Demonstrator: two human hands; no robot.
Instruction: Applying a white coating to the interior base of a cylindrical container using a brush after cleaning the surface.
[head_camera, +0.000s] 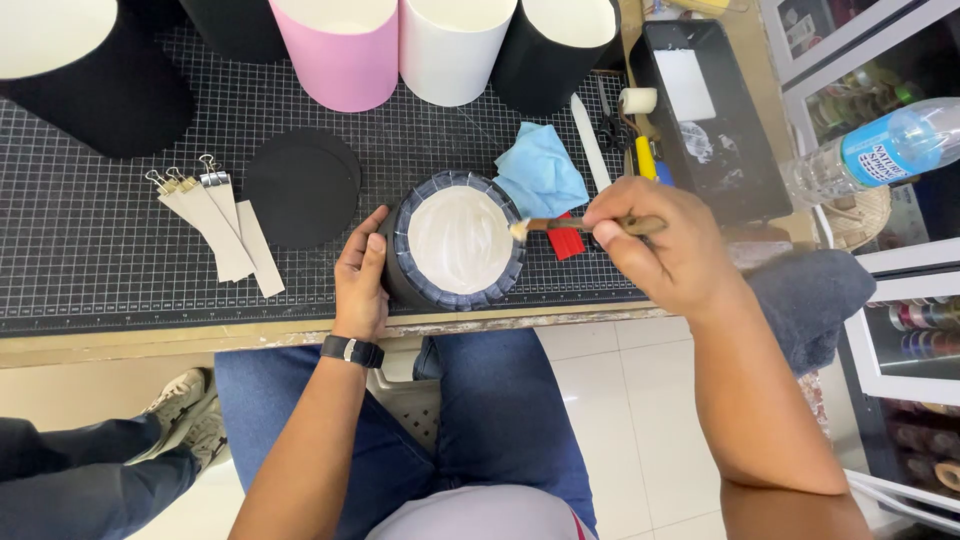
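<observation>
A black cylinder box stands upside down at the near edge of the cutting mat, its white base ringed with folded dark tabs and wet with glue. My left hand clasps its left side, thumb and fingers against the black wall. My right hand holds a wooden-handled brush level, the bristle tip touching the right rim of the white base. A black wristband sits on my left wrist.
A black paper disc and clipped card strips lie left of the box. A blue cloth, pink, white and black tubes, and a black glue tray stand behind. Another person's shoe is at lower left.
</observation>
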